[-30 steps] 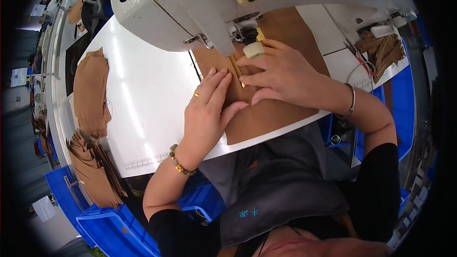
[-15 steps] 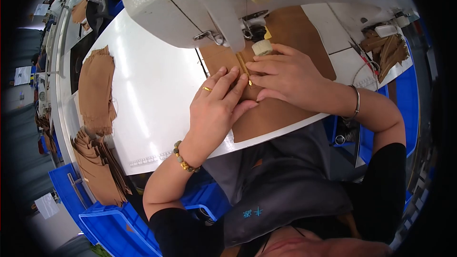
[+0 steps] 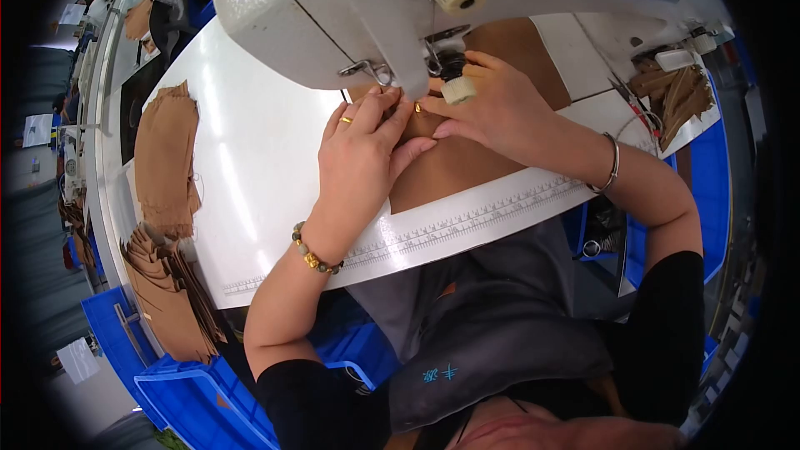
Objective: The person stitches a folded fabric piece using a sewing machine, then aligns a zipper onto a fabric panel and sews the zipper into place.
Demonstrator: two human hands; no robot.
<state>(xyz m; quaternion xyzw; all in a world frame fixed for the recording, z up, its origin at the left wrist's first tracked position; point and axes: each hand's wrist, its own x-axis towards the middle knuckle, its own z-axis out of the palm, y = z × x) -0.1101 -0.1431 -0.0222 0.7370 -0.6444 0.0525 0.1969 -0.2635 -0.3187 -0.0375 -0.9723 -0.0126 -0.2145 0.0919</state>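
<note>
A brown fabric panel (image 3: 467,168) lies under the head of a white sewing machine (image 3: 367,17). At its middle a gold zipper pull (image 3: 418,107) shows just below the needle area; most of the zipper is hidden by the machine and fingers. My left hand (image 3: 360,146) rests open on the panel left of the zipper, its fingers laid forward and fingertips beside the machine head. On the other side, my right hand (image 3: 504,104) lies open with outstretched fingers on the fabric, partly behind the machine's cream knob (image 3: 458,90). The two thumbs nearly meet.
Stacks of brown fabric pieces (image 3: 165,158) and more folded pieces (image 3: 171,300) are at the table's left. Scissors (image 3: 637,107) and brown scraps (image 3: 679,92) lie at the right. A printed ruler (image 3: 458,237) runs along the front edge. Blue bins (image 3: 204,392) stand below.
The fabric panel and zipper pull have moved forward, away from me, under the machine head. Both hands have travelled with them, and more of the ruler shows at the front edge.
</note>
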